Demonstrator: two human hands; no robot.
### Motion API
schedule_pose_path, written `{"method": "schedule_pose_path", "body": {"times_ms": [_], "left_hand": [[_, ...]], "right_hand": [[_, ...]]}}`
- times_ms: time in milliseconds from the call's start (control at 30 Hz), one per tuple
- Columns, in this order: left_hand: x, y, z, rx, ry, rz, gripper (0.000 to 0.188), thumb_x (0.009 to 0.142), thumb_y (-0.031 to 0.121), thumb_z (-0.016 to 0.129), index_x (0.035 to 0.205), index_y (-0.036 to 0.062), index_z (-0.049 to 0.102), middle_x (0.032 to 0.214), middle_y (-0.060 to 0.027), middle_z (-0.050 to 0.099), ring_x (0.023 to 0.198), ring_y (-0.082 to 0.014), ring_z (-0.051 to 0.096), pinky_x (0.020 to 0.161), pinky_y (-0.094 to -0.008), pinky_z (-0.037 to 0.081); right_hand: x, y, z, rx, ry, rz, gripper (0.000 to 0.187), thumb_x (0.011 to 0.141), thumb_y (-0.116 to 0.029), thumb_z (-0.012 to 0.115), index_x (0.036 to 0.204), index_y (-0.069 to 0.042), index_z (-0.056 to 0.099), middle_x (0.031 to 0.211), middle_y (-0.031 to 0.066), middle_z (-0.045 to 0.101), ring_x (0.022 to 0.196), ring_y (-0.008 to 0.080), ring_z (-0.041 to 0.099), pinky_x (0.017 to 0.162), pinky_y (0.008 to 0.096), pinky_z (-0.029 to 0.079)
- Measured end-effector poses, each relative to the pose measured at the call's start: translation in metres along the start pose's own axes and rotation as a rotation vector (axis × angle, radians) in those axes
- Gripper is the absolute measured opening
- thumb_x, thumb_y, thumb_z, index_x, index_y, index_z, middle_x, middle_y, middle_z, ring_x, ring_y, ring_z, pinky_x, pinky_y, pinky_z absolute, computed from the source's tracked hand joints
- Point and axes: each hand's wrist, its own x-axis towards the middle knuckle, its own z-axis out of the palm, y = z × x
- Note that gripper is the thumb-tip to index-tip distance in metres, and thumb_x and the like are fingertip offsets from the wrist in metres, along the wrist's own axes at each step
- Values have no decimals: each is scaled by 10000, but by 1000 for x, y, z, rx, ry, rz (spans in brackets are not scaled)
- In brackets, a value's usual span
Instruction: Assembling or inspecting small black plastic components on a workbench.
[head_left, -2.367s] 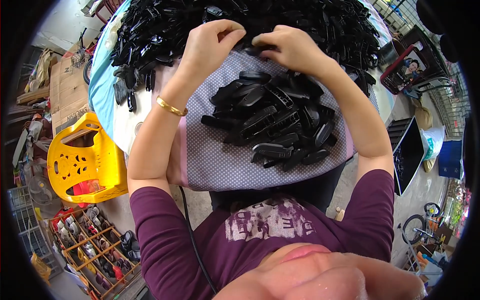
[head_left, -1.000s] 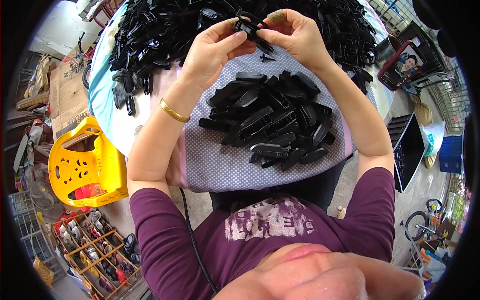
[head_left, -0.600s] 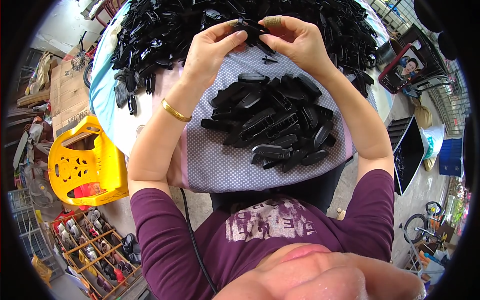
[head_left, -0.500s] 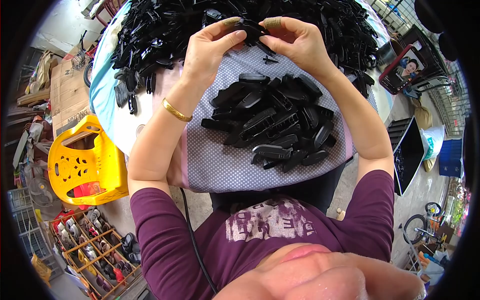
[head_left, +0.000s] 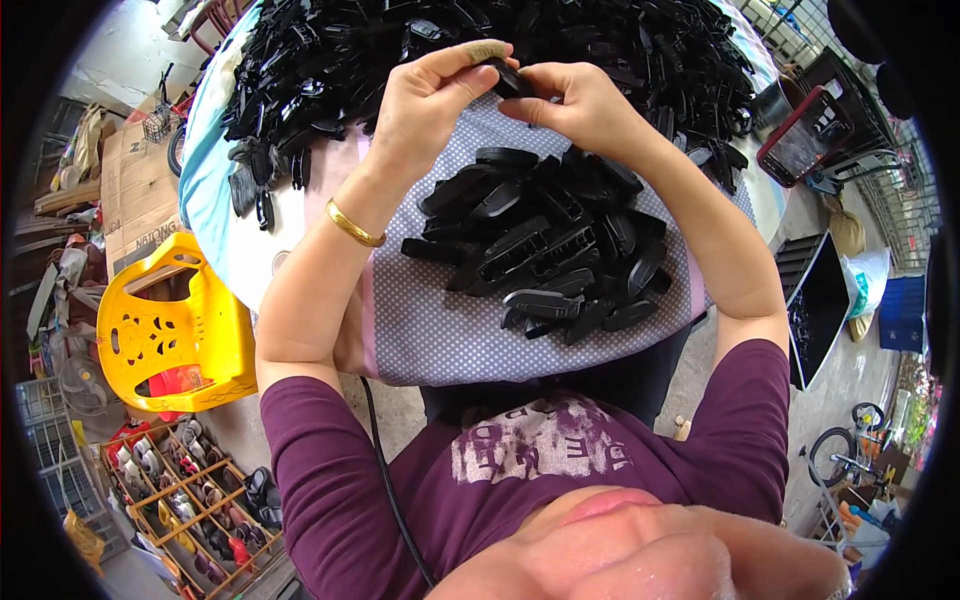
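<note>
A: What do I hold, and where?

B: A small black plastic piece (head_left: 512,80), pinched between both hands above the far edge of the dotted cloth (head_left: 440,330). My left hand (head_left: 430,105) clamps it with thumb and forefinger; my right hand (head_left: 580,100) grasps its other end, so each grip is closed on the piece.

A: Its axis?

B: Long axis slanting from upper left to lower right, mostly hidden by fingertips; which end leads I cannot tell.

A: Edges and room?

B: Just nearer than the hands, a heap of finished black pieces (head_left: 550,240) fills the cloth's right half; its left half is bare. Beyond the hands, the large black pile (head_left: 400,50) covers the worktop (head_left: 230,240) to its far edge.
</note>
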Motion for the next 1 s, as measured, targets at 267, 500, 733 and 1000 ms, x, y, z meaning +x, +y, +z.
{"method": "schedule_pose_path", "body": {"times_ms": [267, 500, 733, 1000], "left_hand": [[4, 2, -10, -110, -92, -120, 217, 853, 54, 602, 1056, -9, 642, 920, -71, 671, 831, -92, 608, 745, -205, 488], [-5, 47, 13, 435, -679, -79, 524, 764, 179, 726, 1236, 59, 530, 773, -39, 660, 720, -66, 583, 674, -218, 485], [19, -5, 13, 1020, -337, 426, 232, 787, 120, 633, 1010, 60, 648, 992, -62, 641, 862, -238, 554, 811, -286, 459], [17, -36, 9, 1198, -361, 324, 257, 708, 126, 707, 949, 83, 628, 1029, -43, 563, 995, -241, 503, 880, -322, 454]], "right_hand": [[1, -11, -7, -323, -7, -132, 262, 762, -255, 718, 863, -14, 691, 650, 89, 632, 538, 151, 564, 529, 265, 445], [14, 59, -109, -925, 469, -372, 262, 793, -80, 598, 1052, -42, 608, 854, 100, 647, 742, 265, 625, 715, 360, 500], [35, 39, -90, -1030, 493, -157, 259, 818, -211, 563, 1038, -86, 620, 1043, 66, 622, 1029, 248, 514, 841, 411, 418], [76, 52, -96, -1083, 525, -248, 183, 795, -179, 552, 894, -77, 668, 992, 51, 613, 998, 257, 531, 776, 438, 458]]}}
